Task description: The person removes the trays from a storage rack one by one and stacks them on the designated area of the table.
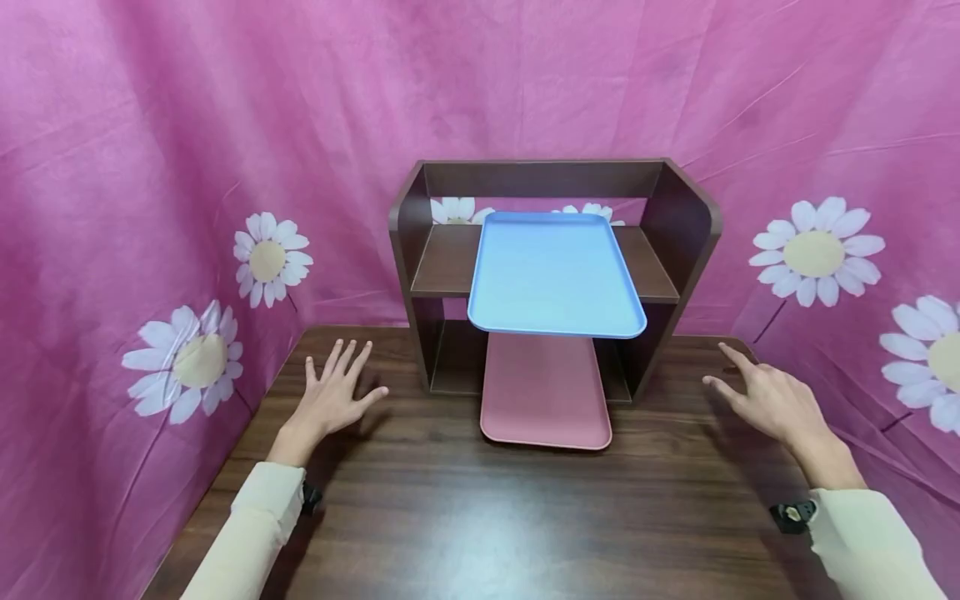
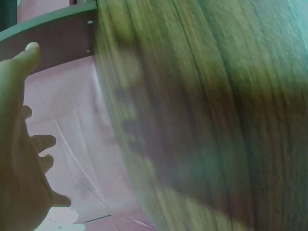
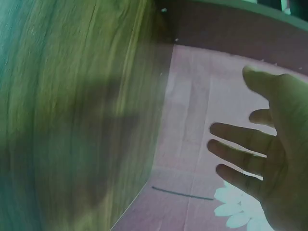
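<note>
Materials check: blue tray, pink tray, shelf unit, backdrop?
Blue tray: likely moulded plastic, smooth matte, rounded raised rim. Pink tray: same look, probably plastic too. Shelf unit: dark brown wood-look board, probably laminate; flat panels, rounded corners. Backdrop: thin pink cloth printed with daisies, creases and folds visible. Both hands are open, holding nothing.

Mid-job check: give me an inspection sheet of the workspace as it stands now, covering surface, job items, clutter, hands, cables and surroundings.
Surface: dark wood-grain table.
Job's things: blue tray on the upper level of the brown shelf unit, overhanging its front; pink tray below, sticking out onto the table.
Clutter: nothing seen.
Hands: left hand and right hand open, fingers spread, either side of the shelf, holding nothing.
Cables: nothing seen.
Surroundings: pink cloth backdrop printed with white daisies.
</note>
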Demonstrator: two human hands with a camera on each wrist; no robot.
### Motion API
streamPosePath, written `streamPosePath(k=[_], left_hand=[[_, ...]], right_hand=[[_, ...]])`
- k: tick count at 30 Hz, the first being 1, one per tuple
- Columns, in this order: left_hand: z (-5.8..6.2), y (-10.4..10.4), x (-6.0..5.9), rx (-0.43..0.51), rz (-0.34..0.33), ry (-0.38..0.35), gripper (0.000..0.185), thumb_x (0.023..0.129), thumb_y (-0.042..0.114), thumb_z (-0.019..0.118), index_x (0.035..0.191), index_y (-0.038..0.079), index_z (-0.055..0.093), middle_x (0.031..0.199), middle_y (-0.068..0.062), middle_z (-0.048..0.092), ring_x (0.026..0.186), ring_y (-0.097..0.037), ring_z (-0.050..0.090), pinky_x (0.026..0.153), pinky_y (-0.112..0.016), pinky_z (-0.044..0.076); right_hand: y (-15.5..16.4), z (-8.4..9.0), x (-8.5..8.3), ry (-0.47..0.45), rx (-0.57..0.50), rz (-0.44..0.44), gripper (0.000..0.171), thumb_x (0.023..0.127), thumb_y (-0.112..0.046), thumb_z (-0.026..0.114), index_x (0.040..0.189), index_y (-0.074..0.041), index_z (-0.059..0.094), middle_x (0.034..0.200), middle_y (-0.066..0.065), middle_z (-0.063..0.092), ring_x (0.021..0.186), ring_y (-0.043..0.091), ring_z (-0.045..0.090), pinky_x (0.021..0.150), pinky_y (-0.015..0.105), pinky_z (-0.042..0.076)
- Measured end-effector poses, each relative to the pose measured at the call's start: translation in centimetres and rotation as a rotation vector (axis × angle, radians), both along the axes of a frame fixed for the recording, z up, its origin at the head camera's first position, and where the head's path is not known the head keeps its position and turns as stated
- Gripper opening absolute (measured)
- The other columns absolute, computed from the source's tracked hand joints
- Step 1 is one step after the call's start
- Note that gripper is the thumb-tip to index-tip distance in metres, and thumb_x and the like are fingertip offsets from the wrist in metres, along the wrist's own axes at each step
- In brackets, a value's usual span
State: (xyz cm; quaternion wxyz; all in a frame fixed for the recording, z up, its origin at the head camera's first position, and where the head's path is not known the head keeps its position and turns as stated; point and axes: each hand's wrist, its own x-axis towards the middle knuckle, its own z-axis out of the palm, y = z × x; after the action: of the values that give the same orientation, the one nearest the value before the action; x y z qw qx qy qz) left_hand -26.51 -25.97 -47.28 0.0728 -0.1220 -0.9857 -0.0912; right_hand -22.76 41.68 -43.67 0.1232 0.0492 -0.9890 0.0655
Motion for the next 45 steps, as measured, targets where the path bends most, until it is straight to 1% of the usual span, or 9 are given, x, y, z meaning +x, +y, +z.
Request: streamPosePath(k=[2, 5, 9, 11, 20, 24, 31, 39, 45], left_hand=[[0.4, 0.4, 0.0, 0.023, -0.015, 0.01, 0.086, 0.091, 0.066, 0.051, 0.159, 0.027, 0.013, 0.163, -0.013, 0.023, 0.152, -0.034, 0.011, 0.113, -0.077, 0.004], [1.0, 0.9, 0.2, 0.052, -0.041, 0.052, 0.078, 0.094, 0.057, 0.054, 0.157, 0.021, 0.023, 0.157, -0.015, 0.036, 0.146, -0.037, 0.031, 0.113, -0.071, 0.024], [1.6, 1.6, 0.5, 0.102, -0.062, 0.109, 0.065, 0.097, 0.047, 0.055, 0.151, 0.016, 0.038, 0.142, -0.018, 0.054, 0.126, -0.04, 0.055, 0.099, -0.061, 0.048], [1.9, 2.1, 0.7, 0.142, -0.056, 0.132, 0.057, 0.098, 0.043, 0.056, 0.146, 0.015, 0.045, 0.136, -0.017, 0.059, 0.119, -0.039, 0.06, 0.092, -0.059, 0.053], [3.1, 4.0, 1.2, 0.306, -0.05, 0.268, 0.036, 0.099, 0.035, 0.057, 0.127, 0.015, 0.065, 0.118, -0.006, 0.07, 0.105, -0.032, 0.068, 0.084, -0.053, 0.056], [3.8, 4.9, 1.3, 0.374, -0.038, 0.33, 0.029, 0.097, 0.031, 0.06, 0.12, 0.015, 0.069, 0.111, -0.004, 0.073, 0.094, -0.025, 0.071, 0.078, -0.047, 0.058], [5.1, 6.3, 1.5, 0.496, -0.026, 0.435, 0.011, 0.092, 0.021, 0.068, 0.099, 0.014, 0.073, 0.085, 0.0, 0.073, 0.072, -0.014, 0.066, 0.065, -0.034, 0.055], [6.4, 7.5, 1.3, 0.63, -0.043, 0.476, 0.005, 0.09, 0.014, 0.068, 0.09, 0.011, 0.072, 0.074, -0.001, 0.071, 0.066, -0.016, 0.066, 0.06, -0.038, 0.056], [7.3, 8.2, 1.0, 0.708, -0.055, 0.475, 0.006, 0.092, 0.013, 0.067, 0.089, 0.011, 0.072, 0.075, -0.001, 0.073, 0.064, -0.013, 0.064, 0.053, -0.02, 0.048]], right_hand=[[-0.5, 0.4, 0.1, 0.013, -0.015, -0.002, 0.062, 0.093, -0.054, 0.059, 0.14, -0.015, 0.049, 0.093, 0.026, 0.069, 0.079, 0.05, 0.064, 0.047, 0.055, 0.045], [-1.2, 0.8, 0.3, 0.029, -0.07, 0.01, 0.045, 0.093, -0.048, 0.061, 0.124, -0.015, 0.061, 0.087, 0.012, 0.073, 0.078, 0.041, 0.067, 0.047, 0.052, 0.045], [-2.4, 1.0, 0.7, 0.042, -0.158, 0.016, 0.034, 0.093, -0.049, 0.061, 0.104, -0.017, 0.067, 0.081, 0.002, 0.072, 0.072, 0.024, 0.066, 0.048, 0.041, 0.045], [-3.0, 1.0, 0.9, 0.047, -0.197, 0.017, 0.03, 0.094, -0.048, 0.062, 0.099, -0.019, 0.067, 0.079, 0.0, 0.071, 0.069, 0.017, 0.063, 0.048, 0.035, 0.042], [-6.2, 0.8, 1.8, 0.113, -0.362, 0.036, 0.021, 0.095, -0.037, 0.064, 0.084, -0.019, 0.064, 0.059, -0.004, 0.06, 0.049, 0.003, 0.05, 0.049, 0.023, 0.035], [-7.7, 0.7, 2.2, 0.092, -0.434, 0.063, 0.023, 0.096, -0.035, 0.062, 0.084, -0.016, 0.063, 0.06, -0.003, 0.062, 0.048, 0.005, 0.055, 0.049, 0.021, 0.039], [-10.2, 0.1, 2.7, 0.077, -0.543, 0.062, 0.028, 0.097, -0.038, 0.061, 0.08, -0.015, 0.064, 0.061, 0.002, 0.066, 0.048, 0.012, 0.059, 0.05, 0.019, 0.042], [-12.6, -0.8, 3.2, 0.017, -0.688, 0.06, 0.027, 0.097, -0.035, 0.062, 0.084, -0.013, 0.065, 0.064, 0.007, 0.067, 0.048, 0.018, 0.062, 0.044, 0.023, 0.048], [-14.0, -1.4, 3.4, -0.082, -0.813, 0.097, 0.024, 0.1, -0.025, 0.057, 0.099, -0.004, 0.068, 0.07, 0.013, 0.069, 0.047, 0.019, 0.062, 0.04, 0.029, 0.049]])
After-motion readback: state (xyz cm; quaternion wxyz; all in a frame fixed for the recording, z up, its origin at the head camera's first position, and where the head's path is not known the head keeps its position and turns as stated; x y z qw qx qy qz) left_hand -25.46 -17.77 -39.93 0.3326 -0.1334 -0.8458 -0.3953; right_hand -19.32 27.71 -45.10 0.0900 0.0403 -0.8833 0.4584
